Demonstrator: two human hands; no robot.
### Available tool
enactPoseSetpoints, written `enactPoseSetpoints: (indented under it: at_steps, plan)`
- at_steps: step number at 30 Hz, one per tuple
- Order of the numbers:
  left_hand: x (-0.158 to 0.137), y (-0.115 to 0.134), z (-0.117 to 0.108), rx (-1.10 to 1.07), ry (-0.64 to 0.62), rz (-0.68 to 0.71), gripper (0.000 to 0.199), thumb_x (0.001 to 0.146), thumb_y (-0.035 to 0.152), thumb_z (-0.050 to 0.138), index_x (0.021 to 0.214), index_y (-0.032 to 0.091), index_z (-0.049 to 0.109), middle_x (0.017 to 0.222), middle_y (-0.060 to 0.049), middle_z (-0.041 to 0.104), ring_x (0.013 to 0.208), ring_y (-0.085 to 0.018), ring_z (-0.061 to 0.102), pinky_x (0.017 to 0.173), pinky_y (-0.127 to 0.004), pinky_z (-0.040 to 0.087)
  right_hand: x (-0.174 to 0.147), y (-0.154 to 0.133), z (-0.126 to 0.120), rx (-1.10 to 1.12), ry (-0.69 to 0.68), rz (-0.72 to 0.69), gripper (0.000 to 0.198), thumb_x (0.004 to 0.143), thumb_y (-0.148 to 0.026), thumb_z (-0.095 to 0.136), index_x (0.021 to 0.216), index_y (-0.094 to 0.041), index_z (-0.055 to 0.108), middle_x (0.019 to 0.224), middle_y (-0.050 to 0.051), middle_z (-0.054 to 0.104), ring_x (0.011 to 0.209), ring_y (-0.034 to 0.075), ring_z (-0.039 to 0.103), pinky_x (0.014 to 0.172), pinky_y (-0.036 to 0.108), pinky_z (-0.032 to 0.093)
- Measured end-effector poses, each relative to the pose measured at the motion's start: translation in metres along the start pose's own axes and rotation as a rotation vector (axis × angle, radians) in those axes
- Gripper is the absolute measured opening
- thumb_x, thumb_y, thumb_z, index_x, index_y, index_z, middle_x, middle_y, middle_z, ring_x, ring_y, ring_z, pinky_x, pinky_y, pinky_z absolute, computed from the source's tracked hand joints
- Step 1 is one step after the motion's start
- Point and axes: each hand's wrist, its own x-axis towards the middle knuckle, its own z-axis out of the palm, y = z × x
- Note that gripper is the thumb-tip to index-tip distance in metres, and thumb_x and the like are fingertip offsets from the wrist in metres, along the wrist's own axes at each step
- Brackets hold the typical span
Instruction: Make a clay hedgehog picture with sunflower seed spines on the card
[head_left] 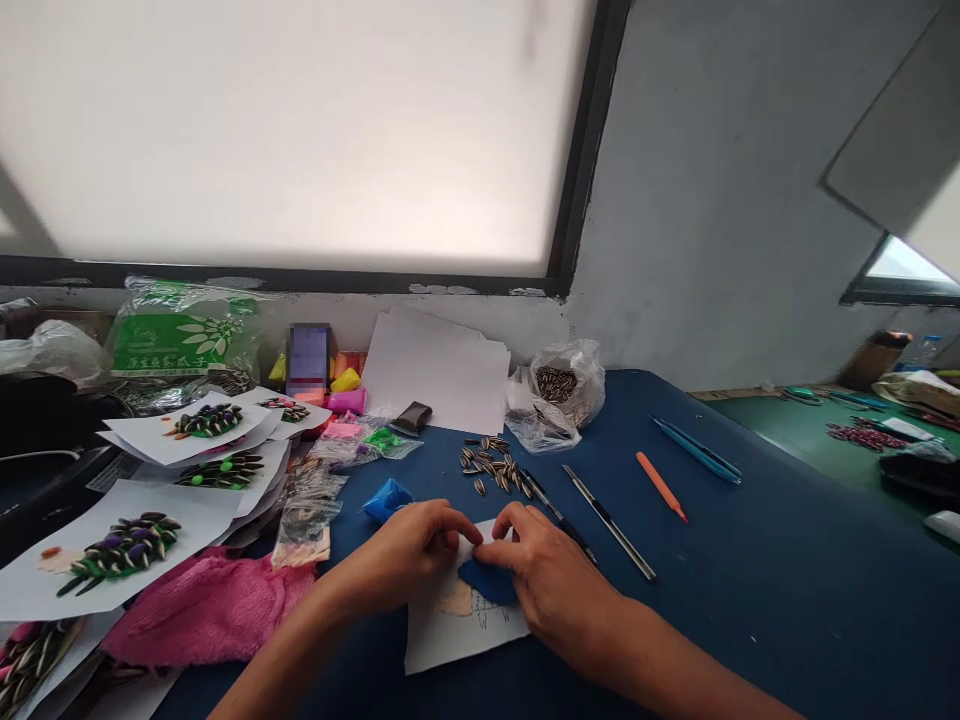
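I see left hand (424, 540), right hand (551, 575) curled at the flat blue clay patch (487, 582) on white paper sheet (427, 645) — can't tell if clamped; likely soft, light — hold by rim.

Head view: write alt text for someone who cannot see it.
A person's left hand and right hand meet over a blue patch on white paper. Sunflower seeds lie beyond, an orange marker to the right, and seed-decorated sheets to the left.
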Motion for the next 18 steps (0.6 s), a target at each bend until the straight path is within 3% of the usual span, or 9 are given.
enactPoseSetpoints:
  at_steps: [3, 8, 12, 18]
  plan:
    - [-0.001, 0.002, -0.001, -0.005, -0.013, -0.01, 0.038, 0.077, 0.017, 0.044, 0.097, 0.021, 0.076, 0.081, -0.002, 0.057, 0.067, -0.014, 0.05, 0.061, -0.023, 0.037, -0.003, -0.005, -0.006, -0.036, 0.012, 0.001, 0.046, 0.079, 0.002, 0.047, 0.111, -0.024, 0.069, 0.108, 0.008, 0.053, 0.096, 0.02, 0.052, 0.076, 0.029, 0.041]
    - [-0.002, 0.003, -0.003, -0.016, -0.037, 0.015, 0.042, 0.077, 0.016, 0.045, 0.106, 0.023, 0.075, 0.083, -0.002, 0.06, 0.072, -0.015, 0.054, 0.066, -0.023, 0.041, -0.012, -0.016, -0.006, -0.206, -0.049, -0.018, 0.023, 0.081, -0.006, 0.049, 0.089, -0.017, 0.067, 0.091, 0.008, 0.055, 0.078, 0.018, 0.048, 0.064, 0.029, 0.034]
    - [-0.001, 0.002, -0.003, -0.006, -0.043, 0.019, 0.043, 0.078, 0.015, 0.044, 0.106, 0.025, 0.075, 0.084, -0.002, 0.061, 0.074, -0.016, 0.056, 0.069, -0.024, 0.042, -0.017, -0.02, 0.005, -0.299, -0.028, -0.063, 0.016, 0.085, -0.012, 0.047, 0.088, -0.016, 0.062, 0.083, 0.008, 0.053, 0.069, 0.018, 0.044, 0.059, 0.03, 0.03]
    - [-0.001, 0.0, -0.002, 0.004, -0.047, 0.032, 0.043, 0.078, 0.014, 0.045, 0.106, 0.027, 0.076, 0.083, -0.002, 0.06, 0.07, -0.014, 0.053, 0.066, -0.023, 0.041, -0.018, -0.02, 0.011, -0.296, -0.052, -0.095, 0.015, 0.085, -0.016, 0.048, 0.09, -0.015, 0.062, 0.087, 0.01, 0.054, 0.072, 0.02, 0.046, 0.059, 0.032, 0.031]
